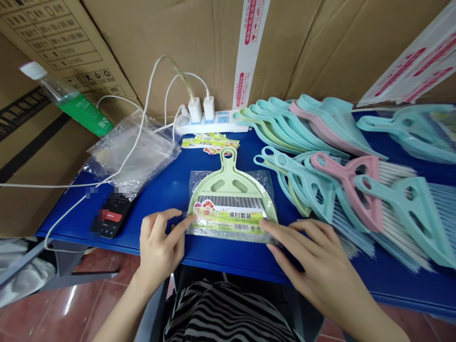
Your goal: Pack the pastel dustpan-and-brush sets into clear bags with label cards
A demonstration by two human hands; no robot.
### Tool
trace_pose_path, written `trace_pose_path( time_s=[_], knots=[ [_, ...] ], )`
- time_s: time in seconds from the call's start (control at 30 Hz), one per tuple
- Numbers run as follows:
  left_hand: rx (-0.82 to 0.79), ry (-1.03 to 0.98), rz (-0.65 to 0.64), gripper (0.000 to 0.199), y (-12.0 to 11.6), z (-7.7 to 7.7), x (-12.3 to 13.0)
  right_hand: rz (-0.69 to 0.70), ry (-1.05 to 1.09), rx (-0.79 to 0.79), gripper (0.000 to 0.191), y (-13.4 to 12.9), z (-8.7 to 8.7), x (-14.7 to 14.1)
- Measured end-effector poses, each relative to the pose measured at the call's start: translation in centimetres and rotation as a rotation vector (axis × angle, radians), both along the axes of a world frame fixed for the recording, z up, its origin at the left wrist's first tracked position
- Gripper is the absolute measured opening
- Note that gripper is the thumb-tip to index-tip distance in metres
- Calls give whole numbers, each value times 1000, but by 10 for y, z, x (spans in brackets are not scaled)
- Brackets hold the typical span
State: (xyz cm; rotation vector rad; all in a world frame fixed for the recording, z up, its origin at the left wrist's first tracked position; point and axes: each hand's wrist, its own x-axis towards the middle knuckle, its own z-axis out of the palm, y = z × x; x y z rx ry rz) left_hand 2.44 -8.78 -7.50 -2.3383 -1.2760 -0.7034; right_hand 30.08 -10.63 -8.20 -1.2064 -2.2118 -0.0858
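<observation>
A light green dustpan-and-brush set (228, 187) lies in a clear plastic bag on the blue table, its looped handle sticking out of the top and pointing away from me. Grey bristles show above a yellow-green printed label card (231, 221) with a mushroom picture. My left hand (160, 237) grips the bag's lower left edge, index fingertip against the side of the set. At the lower right corner, my right hand (309, 256) has its fingers on the front and its thumb at the bottom edge.
Turquoise, green and pink dustpans (302, 123) and brushes (356, 199) are heaped at the right. Label cards (210, 142) lie before a power strip (221, 124). Clear bags (135, 147), a phone (116, 213), a bottle (83, 111) and white cables occupy the left. Cardboard boxes (199, 42) stand behind.
</observation>
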Motion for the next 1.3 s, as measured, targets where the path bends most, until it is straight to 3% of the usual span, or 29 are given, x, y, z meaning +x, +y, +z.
trace_pose_path(
  time_s=[0.23, 0.33, 0.47, 0.57, 0.67, 1.07, 1.2, 1.3],
  knots=[
    [-176, -180, -27, 33, 1, 8, -1, -6, 224, -202, 30, -4, -2, 7],
    [-116, -231, -2, 34, -3, 7, 0, -69, 267, -132, 29, -5, -1, 3],
    [-127, -188, -147, 44, -11, 2, 15, -96, 145, 81, 29, -8, -3, -20],
    [-180, -67, -243, 56, -11, -1, 32, -14, 25, 48, 30, -6, -8, -39],
    [-208, 27, -227, 58, -7, -2, 42, 8, -55, 10, 40, -2, -12, -49],
    [-207, 77, -226, 51, -8, -8, 39, 11, -122, -31, 43, 0, -13, -34],
    [-218, 98, -274, 50, -7, -5, 41, 40, -86, -51, 44, 2, -14, -33],
    [-245, 84, -240, 46, -4, 0, 43, 52, -46, -71, 45, 2, -11, -29]
  ],
)
